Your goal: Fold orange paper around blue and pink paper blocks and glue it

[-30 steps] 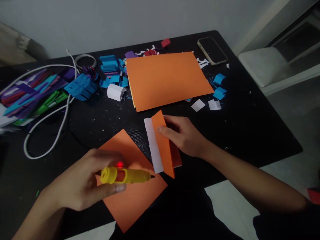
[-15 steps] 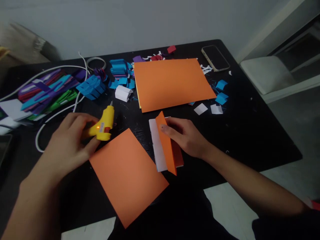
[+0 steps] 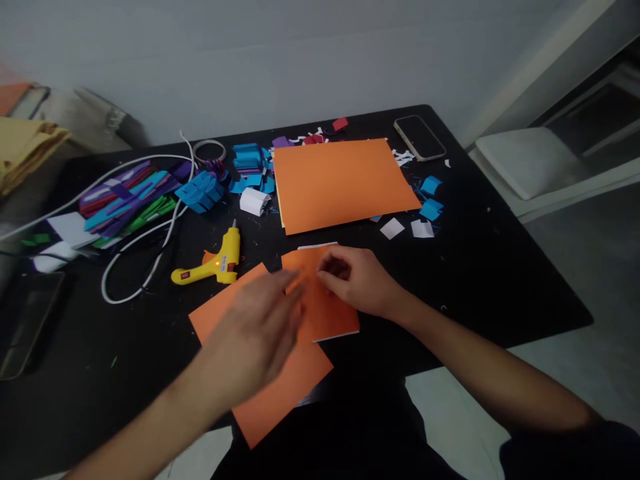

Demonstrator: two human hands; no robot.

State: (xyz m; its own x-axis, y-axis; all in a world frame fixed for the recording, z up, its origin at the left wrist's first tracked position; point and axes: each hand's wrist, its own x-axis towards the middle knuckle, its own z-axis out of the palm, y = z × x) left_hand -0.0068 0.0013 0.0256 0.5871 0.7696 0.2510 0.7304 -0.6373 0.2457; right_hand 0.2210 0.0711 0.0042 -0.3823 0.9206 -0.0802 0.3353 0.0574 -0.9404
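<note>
A small booklet (image 3: 325,313) of white paper lies near the middle of the table with an orange sheet folded flat over it. Above it, my right hand (image 3: 363,277) is closed, thumb and forefinger pinched together; whatever is between them is too small to make out. My left hand (image 3: 255,333) reaches over the booklet's left side, its fingers smeared by motion. Under that hand and partly beneath the booklet's corner is a loose orange sheet (image 3: 280,407). A yellow hot glue gun (image 3: 215,265), its light glowing, rests on the table to the left, apart from both hands.
Larger orange sheets (image 3: 345,183) lie stacked at the back. Blue paper pieces (image 3: 200,192), a white folded piece (image 3: 254,201) and bundled coloured strips (image 3: 130,197) are at the left, with a looped white cable (image 3: 107,267). A phone (image 3: 419,138) sits back right, by paper scraps (image 3: 423,229).
My left hand has let go of the glue gun, leaving it on the table, and moved right to the booklet. The orange cover, raised before, now lies flat; my right hand's fingers pinch above it.
</note>
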